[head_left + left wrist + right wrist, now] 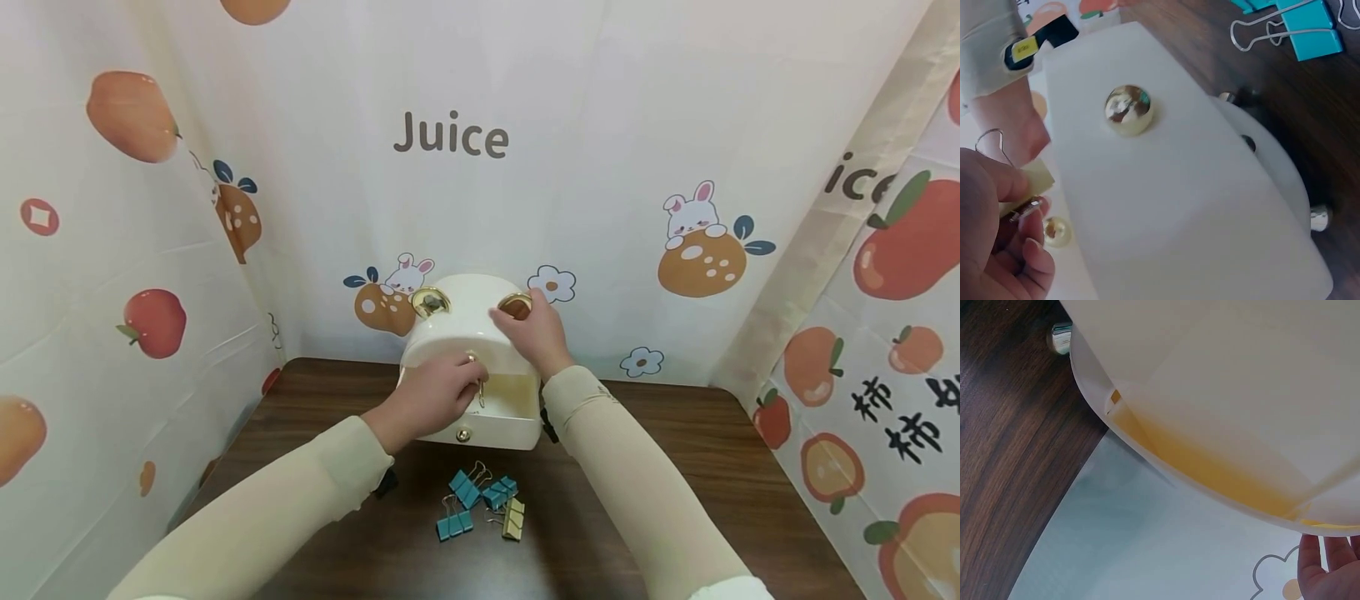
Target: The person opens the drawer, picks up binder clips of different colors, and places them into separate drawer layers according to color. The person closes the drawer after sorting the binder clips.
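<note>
Left hand (438, 390) pinches a yellow clip (1038, 181) over the open drawer (498, 435); right hand (542, 333) grips the box (467, 325) at one ear (516, 307).
Best, I judge, to lower the clip well behind the drawer's front before letting go, the box braced against sliding; the upper knob (1057, 232), just beside the left fingers, could snag it. Nearer the person, three teal clips (454, 525) and a second yellow clip (513, 520) lie on the table (690, 467).

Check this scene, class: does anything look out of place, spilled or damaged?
Nothing looks spilled or damaged. The only mildly untidy spot is in front of the open drawer, where four binder clips, three teal and one yellow, lie at mixed angles on the table.
</note>
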Tool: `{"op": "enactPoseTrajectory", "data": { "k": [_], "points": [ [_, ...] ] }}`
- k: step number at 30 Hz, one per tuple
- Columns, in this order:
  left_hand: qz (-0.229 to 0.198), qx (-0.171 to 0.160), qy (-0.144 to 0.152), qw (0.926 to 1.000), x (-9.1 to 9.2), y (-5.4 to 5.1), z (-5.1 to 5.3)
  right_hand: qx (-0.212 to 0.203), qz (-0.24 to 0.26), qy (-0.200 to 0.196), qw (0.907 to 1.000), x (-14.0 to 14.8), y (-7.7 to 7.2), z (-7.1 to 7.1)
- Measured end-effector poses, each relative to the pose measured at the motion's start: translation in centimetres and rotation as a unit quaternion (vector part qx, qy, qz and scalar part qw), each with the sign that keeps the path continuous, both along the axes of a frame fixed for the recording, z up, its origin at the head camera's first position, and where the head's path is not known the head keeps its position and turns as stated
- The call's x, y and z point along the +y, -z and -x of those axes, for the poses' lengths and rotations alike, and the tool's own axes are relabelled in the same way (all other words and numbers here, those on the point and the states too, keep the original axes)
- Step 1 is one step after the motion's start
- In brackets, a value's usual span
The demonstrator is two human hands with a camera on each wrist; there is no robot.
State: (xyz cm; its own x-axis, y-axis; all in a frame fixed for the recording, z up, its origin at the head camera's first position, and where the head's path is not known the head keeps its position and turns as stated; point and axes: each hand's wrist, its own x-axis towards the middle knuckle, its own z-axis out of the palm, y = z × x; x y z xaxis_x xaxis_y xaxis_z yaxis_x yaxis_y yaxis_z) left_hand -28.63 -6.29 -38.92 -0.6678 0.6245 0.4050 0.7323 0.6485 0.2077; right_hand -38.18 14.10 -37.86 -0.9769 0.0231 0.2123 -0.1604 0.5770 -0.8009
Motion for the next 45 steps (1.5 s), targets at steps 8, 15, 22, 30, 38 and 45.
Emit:
{"op": "enactPoseTrajectory", "data": {
  "k": [8,15,22,30,38,45],
  "points": [
    [0.045,-0.022,-0.052,0.9974,0.7,1.1,0.6,-0.001,0.003,-0.003,1.0,0.0,0.0,0.0],
    [0.097,-0.065,-0.072,0.9906,1.3,1.5,0.8,0.004,0.003,0.001,1.0,0.0,0.2,0.0],
    [0.111,-0.086,-0.068,0.9877,1.6,1.9,0.9,0.0,0.004,0.001,1.0,0.0,0.2,-0.1],
    [0.074,-0.101,-0.069,0.9898,1.6,1.8,0.6,0.006,0.007,-0.002,1.0,0.0,0.1,0.0],
    [-0.039,-0.073,-0.053,0.9951,1.7,1.0,-1.9,0.007,0.005,-0.005,1.0,0.1,0.3,0.1],
    [-0.127,-0.037,-0.049,0.99,1.8,0.5,-4.4,0.007,0.005,-0.005,1.0,0.1,0.3,0.1]
  ]
}}
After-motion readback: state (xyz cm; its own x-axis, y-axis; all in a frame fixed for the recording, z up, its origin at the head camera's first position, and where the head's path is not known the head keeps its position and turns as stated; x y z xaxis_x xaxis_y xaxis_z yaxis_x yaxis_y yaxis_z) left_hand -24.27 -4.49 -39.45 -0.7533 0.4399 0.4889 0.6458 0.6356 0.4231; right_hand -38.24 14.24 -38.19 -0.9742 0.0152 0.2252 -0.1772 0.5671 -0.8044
